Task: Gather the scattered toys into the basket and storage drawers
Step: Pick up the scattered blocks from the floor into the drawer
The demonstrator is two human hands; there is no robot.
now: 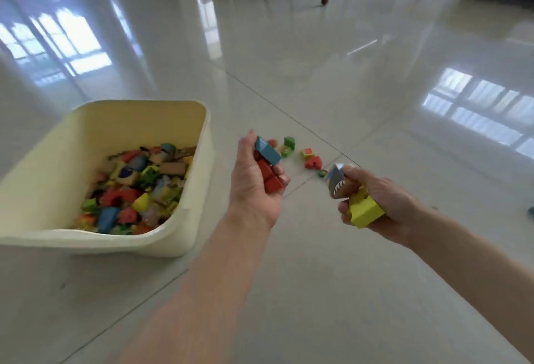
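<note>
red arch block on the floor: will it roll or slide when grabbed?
The red arch block looks rigid, probably wood, so it should not flex. It lies low on flat faces, so rolling seems unlikely. The glossy floor may let it skid if nudged sideways.

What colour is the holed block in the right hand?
Yellow-green: the holed block, gripped in the right hand, shows best in the head view.

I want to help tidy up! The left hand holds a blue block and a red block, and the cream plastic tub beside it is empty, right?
Not quite: in the head view the cream plastic tub already holds many colourful toy blocks. The left hand does hold a blue block and a red block.
</note>
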